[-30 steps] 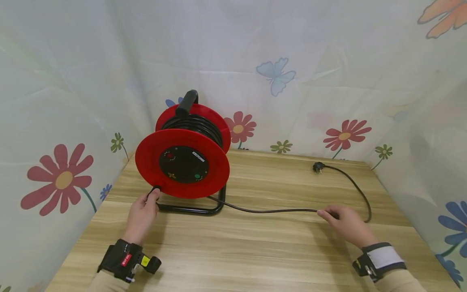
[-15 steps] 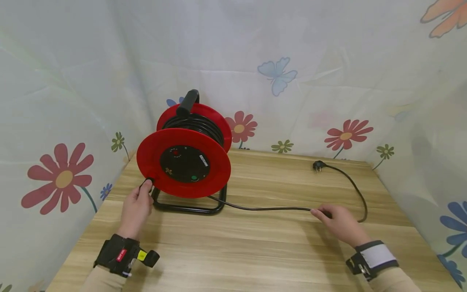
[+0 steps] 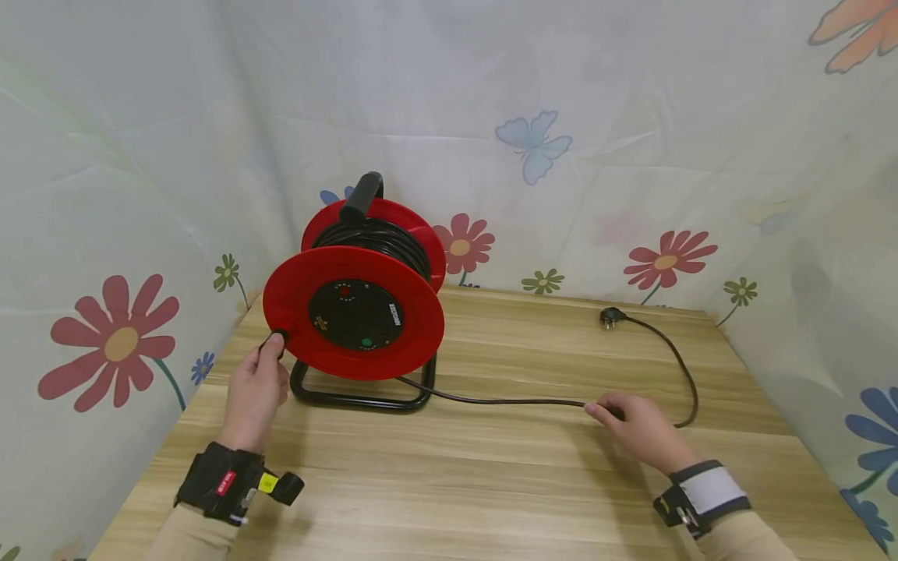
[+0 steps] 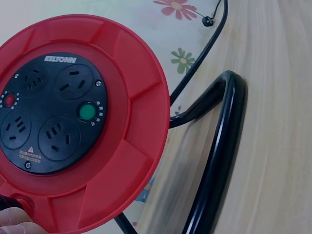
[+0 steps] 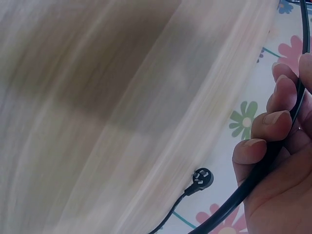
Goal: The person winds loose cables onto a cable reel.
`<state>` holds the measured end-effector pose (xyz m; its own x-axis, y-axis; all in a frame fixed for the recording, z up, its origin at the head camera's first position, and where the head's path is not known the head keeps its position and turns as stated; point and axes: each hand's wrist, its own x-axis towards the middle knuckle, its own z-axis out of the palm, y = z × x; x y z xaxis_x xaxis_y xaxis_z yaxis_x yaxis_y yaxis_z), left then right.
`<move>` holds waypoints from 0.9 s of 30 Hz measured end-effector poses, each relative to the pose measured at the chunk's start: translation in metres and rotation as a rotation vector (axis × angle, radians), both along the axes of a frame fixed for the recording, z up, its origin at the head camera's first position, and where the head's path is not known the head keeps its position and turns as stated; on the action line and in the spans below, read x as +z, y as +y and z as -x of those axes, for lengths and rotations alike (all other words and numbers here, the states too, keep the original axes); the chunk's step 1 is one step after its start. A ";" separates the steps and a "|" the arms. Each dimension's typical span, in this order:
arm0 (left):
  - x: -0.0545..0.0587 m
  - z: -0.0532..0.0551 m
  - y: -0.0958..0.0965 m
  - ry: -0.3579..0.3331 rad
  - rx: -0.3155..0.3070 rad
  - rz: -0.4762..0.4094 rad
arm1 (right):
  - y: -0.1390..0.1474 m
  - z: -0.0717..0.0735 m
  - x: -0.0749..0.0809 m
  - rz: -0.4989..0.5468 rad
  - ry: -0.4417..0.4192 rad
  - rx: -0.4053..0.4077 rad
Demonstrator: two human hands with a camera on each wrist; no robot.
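Observation:
A red cable reel [image 3: 421, 312] with black cable wound on its drum stands on a black tube frame [image 3: 365, 402] at the left of the table. My left hand [image 3: 254, 393] grips the small black crank knob [image 3: 279, 336] at the lower left of the reel's front disc. In the left wrist view the disc's black socket panel [image 4: 53, 112] shows, and only my fingertips [image 4: 19, 228] appear at the corner. My right hand [image 3: 641, 428] holds the black cable [image 3: 505, 401] right of the reel, fingers curled round it in the right wrist view.
The cable's free end loops behind my right hand to a black plug [image 3: 612, 317] lying near the table's back edge. A flower-patterned curtain [image 3: 533, 78] encloses the wooden table [image 3: 463, 483] at the back and sides. A black carry handle [image 3: 361, 197] tops the reel.
The front disc has turned clockwise, and my left hand has moved up and left with the knob. My right hand has shifted left with the cable, drawing its loop leftward.

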<state>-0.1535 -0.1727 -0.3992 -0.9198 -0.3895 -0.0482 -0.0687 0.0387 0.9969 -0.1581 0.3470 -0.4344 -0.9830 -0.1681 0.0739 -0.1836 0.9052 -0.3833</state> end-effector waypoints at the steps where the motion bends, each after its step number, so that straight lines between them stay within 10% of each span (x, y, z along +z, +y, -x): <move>1: 0.001 0.000 -0.001 -0.001 -0.004 0.008 | -0.001 0.001 -0.001 0.005 -0.003 0.000; 27: 0.037 0.003 -0.002 0.155 -0.028 0.084 | -0.039 0.009 -0.008 0.048 -0.014 0.089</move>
